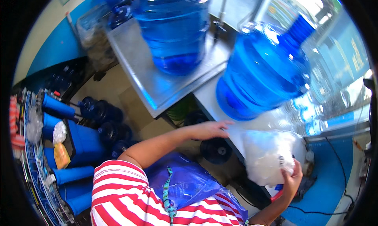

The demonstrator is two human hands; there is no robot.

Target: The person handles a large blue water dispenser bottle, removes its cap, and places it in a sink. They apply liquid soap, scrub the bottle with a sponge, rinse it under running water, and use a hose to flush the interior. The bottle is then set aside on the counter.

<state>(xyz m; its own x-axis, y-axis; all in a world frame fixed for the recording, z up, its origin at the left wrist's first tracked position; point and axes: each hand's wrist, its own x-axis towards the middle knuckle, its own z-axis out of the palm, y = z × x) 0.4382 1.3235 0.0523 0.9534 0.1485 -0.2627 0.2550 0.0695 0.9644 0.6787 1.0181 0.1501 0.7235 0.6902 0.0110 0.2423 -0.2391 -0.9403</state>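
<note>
My right hand (292, 174) grips the lower right side of a clear plastic bag (265, 158) filled with white pieces that I cannot make out. The bag is at the counter's edge and bears some dark writing. Bare and slightly blurred, my left hand (212, 129) reaches over the edge of the white counter (208, 99), its fingers apart and nothing seen in them. Just beyond it a large blue water jug (260, 72) with a blue cap stands on the counter. Another blue jug (174, 34) stands on the stainless steel sink top (135, 72).
Small clear bottles (313, 119) line the window side. Dark round jugs (217, 150) lie under the counter, more (109, 110) on the floor at left. Blue filter housings (73, 175) stand far left. A black cable (336, 155) hangs along the right wall.
</note>
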